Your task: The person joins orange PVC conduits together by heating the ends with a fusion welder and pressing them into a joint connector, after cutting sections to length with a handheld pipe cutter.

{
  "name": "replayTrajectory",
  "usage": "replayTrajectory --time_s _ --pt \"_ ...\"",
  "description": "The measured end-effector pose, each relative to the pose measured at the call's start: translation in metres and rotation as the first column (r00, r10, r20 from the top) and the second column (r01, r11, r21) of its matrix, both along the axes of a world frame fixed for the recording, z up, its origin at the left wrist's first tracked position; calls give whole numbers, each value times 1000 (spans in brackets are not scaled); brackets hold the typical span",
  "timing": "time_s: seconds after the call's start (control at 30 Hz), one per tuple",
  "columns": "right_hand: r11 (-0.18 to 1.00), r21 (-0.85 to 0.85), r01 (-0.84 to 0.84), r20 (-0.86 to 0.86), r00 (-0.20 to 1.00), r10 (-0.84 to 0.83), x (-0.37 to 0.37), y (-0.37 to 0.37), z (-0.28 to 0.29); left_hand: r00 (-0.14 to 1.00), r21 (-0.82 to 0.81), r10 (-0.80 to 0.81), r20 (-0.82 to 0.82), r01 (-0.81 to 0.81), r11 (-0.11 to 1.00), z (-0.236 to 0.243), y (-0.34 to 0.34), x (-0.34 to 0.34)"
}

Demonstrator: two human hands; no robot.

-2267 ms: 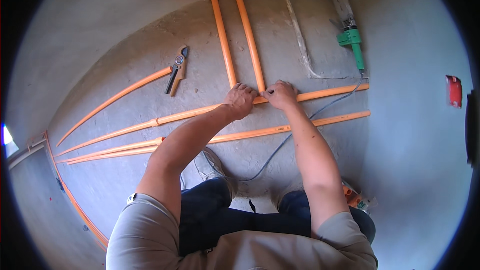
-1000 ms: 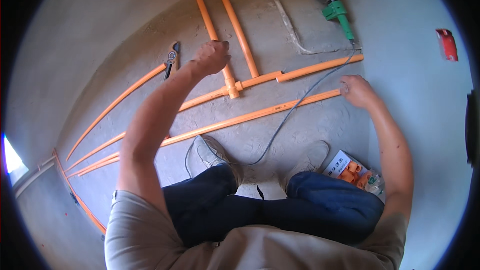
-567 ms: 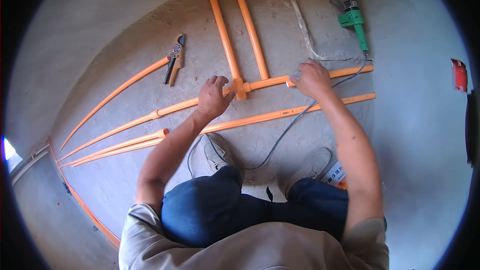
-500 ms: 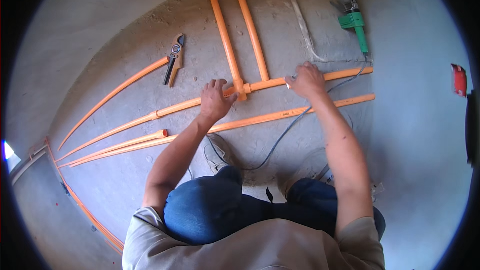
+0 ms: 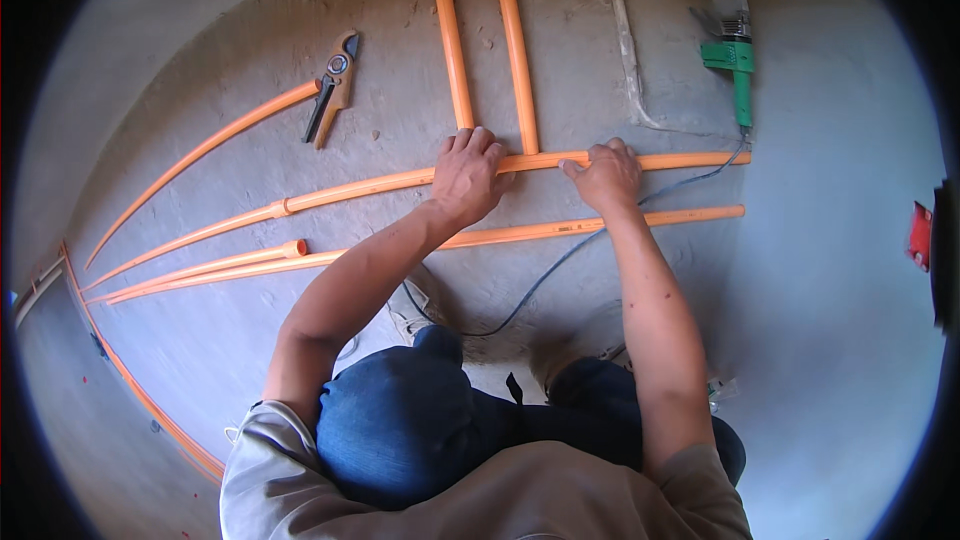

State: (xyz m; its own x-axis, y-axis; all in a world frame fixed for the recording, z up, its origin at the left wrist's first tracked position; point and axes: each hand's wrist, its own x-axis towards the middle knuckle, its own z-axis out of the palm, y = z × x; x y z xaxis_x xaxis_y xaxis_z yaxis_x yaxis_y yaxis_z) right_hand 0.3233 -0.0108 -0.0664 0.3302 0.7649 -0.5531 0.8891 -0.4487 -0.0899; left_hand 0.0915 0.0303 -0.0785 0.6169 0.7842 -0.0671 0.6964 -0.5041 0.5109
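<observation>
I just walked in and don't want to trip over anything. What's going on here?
A person leans over orange pipes on a grey floor. The left hand covers the near end of the left lengthwise pipe, at the crosswise pipe, hiding that joint. The right hand is on the crosswise line farther right. A cutter and a green-handled tool lie untouched.

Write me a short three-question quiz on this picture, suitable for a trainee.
1. True or false: the cutters are in the left grip.

2. Choose one. In the picture, the corded tool lies:
a) left of the cutters
b) between the two grips
c) to the right of both grips

3. What is the right grip touching?

Key:
1. False; they lie on the floor.
2. c
3. An orange pipe.
</observation>
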Motion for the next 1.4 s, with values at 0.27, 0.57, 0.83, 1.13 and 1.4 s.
replayTrajectory --time_s 0.27,0.57,0.83,1.13,1.4 --pt "999 34 -3 -24 1000 4 4 -4 -3 994 -129 43 -103 -57 990 9 8 15" --pt "997 79 20 -50 999 -16 5 -7 -4 980 -39 54 -190 -62 997 -3 5 29" --pt "995 94 19 -48 999 -14 5 -7 -3 974 -31 71 -216 -80 996 -6 6 35" --pt "997 79 24 -62 998 -20 6 -7 -4 969 -147 59 -239 -96 985 -4 9 36" --pt "997 74 24 -68 997 -19 4 -5 -2 967 -59 85 -241 -102 993 -3 7 35"
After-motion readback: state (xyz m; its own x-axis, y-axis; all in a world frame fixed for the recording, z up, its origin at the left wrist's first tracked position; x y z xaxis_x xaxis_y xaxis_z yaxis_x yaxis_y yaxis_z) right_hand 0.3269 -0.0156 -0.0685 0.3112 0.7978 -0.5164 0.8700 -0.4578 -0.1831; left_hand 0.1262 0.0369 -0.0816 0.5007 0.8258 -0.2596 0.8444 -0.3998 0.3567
